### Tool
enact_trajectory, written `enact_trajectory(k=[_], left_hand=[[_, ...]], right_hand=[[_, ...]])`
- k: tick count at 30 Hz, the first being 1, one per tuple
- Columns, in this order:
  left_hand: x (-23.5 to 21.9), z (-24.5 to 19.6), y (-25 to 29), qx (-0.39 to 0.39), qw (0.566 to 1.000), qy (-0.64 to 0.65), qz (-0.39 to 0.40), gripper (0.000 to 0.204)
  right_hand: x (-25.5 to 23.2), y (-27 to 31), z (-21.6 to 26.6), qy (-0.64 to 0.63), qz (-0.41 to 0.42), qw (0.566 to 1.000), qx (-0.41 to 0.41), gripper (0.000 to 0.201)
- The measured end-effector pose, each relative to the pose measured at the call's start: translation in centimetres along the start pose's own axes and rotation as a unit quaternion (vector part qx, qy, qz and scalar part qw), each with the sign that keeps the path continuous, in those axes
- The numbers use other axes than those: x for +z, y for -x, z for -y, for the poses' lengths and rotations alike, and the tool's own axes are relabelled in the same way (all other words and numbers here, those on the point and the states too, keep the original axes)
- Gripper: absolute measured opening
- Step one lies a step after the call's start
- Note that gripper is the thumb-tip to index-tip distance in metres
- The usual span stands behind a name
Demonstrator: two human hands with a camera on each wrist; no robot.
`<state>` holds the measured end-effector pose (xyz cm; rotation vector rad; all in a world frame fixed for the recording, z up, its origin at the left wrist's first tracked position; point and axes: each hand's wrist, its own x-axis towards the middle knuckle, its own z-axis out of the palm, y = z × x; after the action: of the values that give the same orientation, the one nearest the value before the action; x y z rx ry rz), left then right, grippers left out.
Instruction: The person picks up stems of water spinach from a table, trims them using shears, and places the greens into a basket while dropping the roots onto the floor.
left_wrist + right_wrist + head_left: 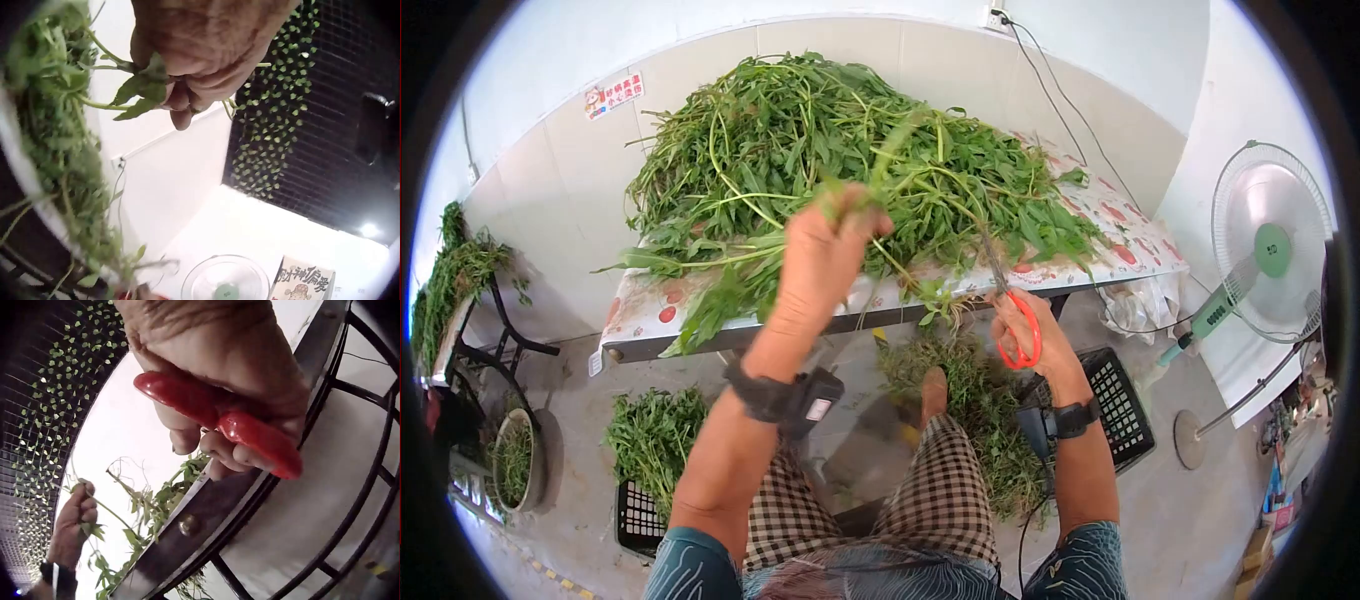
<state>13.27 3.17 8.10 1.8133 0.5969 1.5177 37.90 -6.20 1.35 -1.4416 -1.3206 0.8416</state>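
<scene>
In the head view my left hand is raised over the table's front edge, pinching green leafy stems between thumb and fingers. My right hand grips the red handles of a pair of scissors at the table's edge, to the right of the left hand. The scissor blades point up toward the greens. Behind both hands, a big heap of leafy stems covers much of the table. The right wrist view shows the red handles close up, with the fingers curled round them.
A crate of greens stands at the lower left, and a black crate at the right. Cut greens lie on the floor under the table. A standing fan is on the right; a side table with greens is at the left.
</scene>
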Motion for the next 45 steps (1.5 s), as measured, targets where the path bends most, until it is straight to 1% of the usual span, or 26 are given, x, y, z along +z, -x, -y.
enact_trajectory(k=[3,4,6,7,8,9,11,14,15,17,18,21,22,23,24,25,27,28,29,31,34,37,38,41,42,45], left_hand=[[-3.8,-5.1,-0.8,0.071,0.99,0.065,-0.1,0.01],[-5.5,-5.9,-1.4,0.119,0.979,0.106,-0.124,0.01],[-8.2,-8.3,-1.3,0.193,0.965,0.088,-0.157,0.017],[-8.9,-9.1,-1.3,0.216,0.949,0.112,-0.201,0.018],[-9.7,-9.6,-1.1,0.227,0.94,0.128,-0.222,0.018],[-10.5,-10.0,-0.9,0.238,0.929,0.145,-0.242,0.018],[-11.9,-11.4,0.3,0.214,0.927,0.112,-0.286,0.021],[-13.7,-13.8,1.9,0.261,0.912,0.076,-0.306,0.025],[-14.8,-14.6,2.5,0.276,0.914,0.067,-0.291,0.025],[-16.7,-16.0,2.9,0.315,0.897,0.112,-0.288,0.026],[-17.2,-16.5,3.4,0.327,0.901,0.139,-0.248,0.026],[-18.6,-15.9,3.2,0.301,0.896,0.019,-0.326,0.025],[-18.1,-15.3,2.5,0.155,0.891,-0.062,-0.421,0.023],[-18.6,-14.4,1.9,0.078,0.927,-0.113,-0.348,0.02],[-19.3,-12.2,0.9,0.091,0.952,0.043,-0.288,0.02],[-22.4,-10.4,0.2,0.121,0.959,0.037,-0.254,0.02],[-22.3,-12.4,-0.9,0.238,0.897,-0.004,-0.372,0.02],[-23.6,-12.9,-1.4,0.299,0.879,0.034,-0.369,0.02],[-24.3,-13.4,-1.8,0.313,0.873,0.029,-0.374,0.02],[-26.7,-13.0,-2.9,0.258,0.886,0.076,-0.378,0.02],[-27.1,-13.2,-3.3,0.249,0.885,0.088,-0.383,0.021],[-25.7,-16.0,-1.1,0.321,0.86,0.073,-0.389,0.022],[-26.0,-16.9,0.2,0.308,0.888,0.05,-0.338,0.025],[-25.0,-17.6,3.1,0.292,0.893,0.042,-0.339,0.027],[-25.6,-17.4,3.7,0.29,0.902,0.06,-0.314,0.027],[-23.6,-16.6,6.5,0.26,0.909,-0.089,-0.313,0.023]], right_hand=[[0.0,0.1,-0.2,-0.021,0.01,1.0,0.007,0.037],[0.0,0.1,-0.3,-0.029,0.014,0.999,0.007,0.036],[0.1,-0.1,-0.9,-0.049,0.012,0.999,0.012,0.034],[0.1,-0.2,-1.2,-0.058,0.012,0.998,0.014,0.033],[0.2,-0.2,-1.5,-0.064,0.013,0.998,-0.012,0.03],[0.2,-0.1,-1.6,-0.078,0.005,0.997,-0.004,0.031],[0.5,0.1,-1.6,-0.107,-0.01,0.994,0.014,0.034],[0.3,0.4,-1.9,-0.095,-0.004,0.995,0.0,0.036],[0.2,0.3,-2.1,-0.101,-0.001,0.995,-0.004,0.037],[0.2,0.4,-1.9,-0.113,0.0,0.994,0.005,0.037],[0.2,0.6,-1.9,-0.125,0.003,0.992,0.002,0.037],[0.4,0.3,-2.6,-0.176,0.009,0.984,0.011,0.038],[0.7,0.5,-2.6,-0.185,0.001,0.983,0.003,0.038],[0.9,0.6,-2.7,-0.192,-0.009,0.981,-0.005,0.039],[0.9,0.6,-3.2,-0.239,0.012,0.971,-0.013,0.039],[1.0,0.9,-3.0,-0.23,0.025,0.973,-0.019,0.039],[0.9,2.3,-2.2,-0.214,0.044,0.975,-0.029,0.039],[0.5,2.9,-2.1,-0.201,0.081,0.976,-0.037,0.041],[0.5,3.4,-1.3,-0.179,0.096,0.978,-0.038,0.043],[0.9,4.3,0.9,-0.138,0.125,0.981,-0.046,0.046],[1.9,4.6,3.3,-0.142,0.165,0.975,-0.052,0.05],[5.1,5.1,6.5,-0.196,0.185,0.959,-0.084,0.06],[5.3,4.4,6.3,-0.219,0.247,0.942,-0.068,0.074],[8.4,4.5,6.8,-0.288,0.282,0.913,-0.059,0.086],[8.5,4.0,6.9,-0.297,0.325,0.898,-0.012,0.088],[10.3,4.1,7.1,-0.307,0.37,0.874,-0.073,0.086]])
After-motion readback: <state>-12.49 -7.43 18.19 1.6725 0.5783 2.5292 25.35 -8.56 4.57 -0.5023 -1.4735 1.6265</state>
